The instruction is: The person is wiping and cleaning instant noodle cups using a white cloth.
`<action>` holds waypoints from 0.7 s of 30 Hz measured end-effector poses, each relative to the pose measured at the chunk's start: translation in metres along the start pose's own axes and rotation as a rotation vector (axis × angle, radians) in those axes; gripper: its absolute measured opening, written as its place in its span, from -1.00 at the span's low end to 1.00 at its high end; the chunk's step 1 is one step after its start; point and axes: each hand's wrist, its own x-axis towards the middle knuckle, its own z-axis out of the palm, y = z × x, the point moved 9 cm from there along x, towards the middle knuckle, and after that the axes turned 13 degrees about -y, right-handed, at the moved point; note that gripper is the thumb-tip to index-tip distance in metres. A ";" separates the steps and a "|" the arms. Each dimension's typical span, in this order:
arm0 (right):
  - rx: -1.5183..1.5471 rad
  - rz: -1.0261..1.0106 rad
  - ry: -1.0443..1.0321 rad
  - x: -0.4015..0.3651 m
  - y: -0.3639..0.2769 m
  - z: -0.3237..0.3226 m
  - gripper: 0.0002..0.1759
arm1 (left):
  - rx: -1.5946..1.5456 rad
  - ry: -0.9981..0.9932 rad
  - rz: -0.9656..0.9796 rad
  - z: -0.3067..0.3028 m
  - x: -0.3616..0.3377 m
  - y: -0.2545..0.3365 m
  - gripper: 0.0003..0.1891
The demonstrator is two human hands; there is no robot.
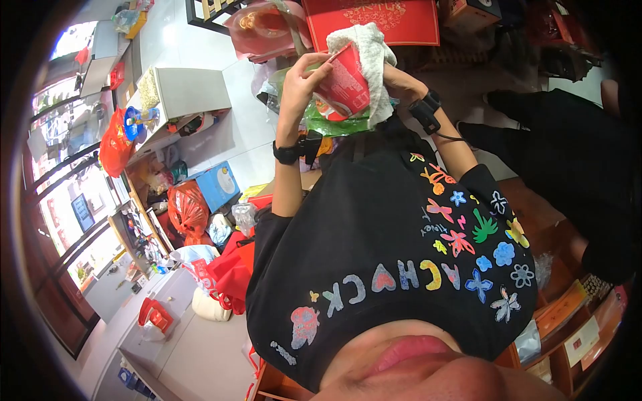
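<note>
My left hand [301,83] pinches the edge of a red packet [344,83] with printed writing, between thumb and fingers. A white textured cloth [374,73] lies along the right side of the packet. My right hand [403,81] grips the cloth from the right, its fingertips hidden behind the folds. Just below the packet is a green plastic wrapper [338,125]. Dark bands are on both wrists.
Beyond my hands lies a red box [401,20] with gold print. A pink plastic bag [264,30] is beside it. To the left stand a white cabinet [194,93] and a red bag [188,208]. A person in dark clothing [568,150] is at the right.
</note>
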 end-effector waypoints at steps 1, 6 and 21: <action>0.120 0.069 0.064 -0.009 0.001 0.004 -0.26 | -0.011 -0.011 0.012 0.001 0.002 0.000 -0.63; 0.375 -0.042 0.079 -0.006 0.000 0.010 -0.28 | 0.030 -0.042 0.068 0.003 0.018 0.005 -0.58; 0.101 -0.527 0.274 -0.030 -0.058 -0.050 -0.33 | 0.648 0.460 0.764 0.054 -0.056 0.090 -0.48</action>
